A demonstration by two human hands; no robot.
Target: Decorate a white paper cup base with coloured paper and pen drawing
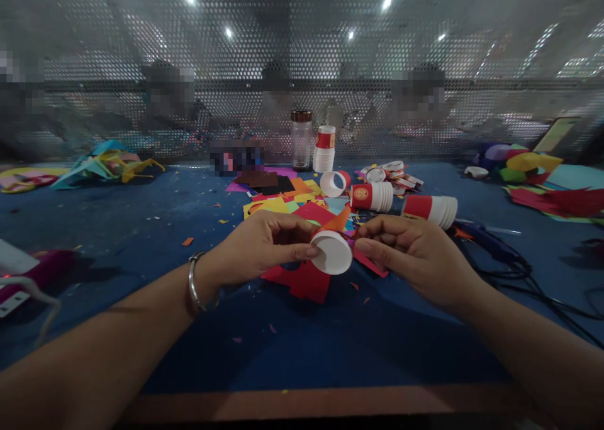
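A paper cup (332,253) is held up over the table with its white round base facing me. A bit of its red side shows above the base; the rest is hidden behind it. My left hand (268,244) grips the left edge between thumb and fingers. Close by the cup's right edge, the thumb and fingers of my right hand (410,254) are pinched together. Something small and purple shows at those fingertips, too little of it to name. Cut red paper (302,282) lies on the table below the cup, among coloured sheets (268,207).
Stacked paper cups (377,196) lie on their sides behind my right hand, beside another stack (431,210). A clear bottle (301,142) and an upright cup stack (324,150) stand near the perforated screen (264,46). A dark corded tool (491,241) lies right; a purple power strip (44,273) left.
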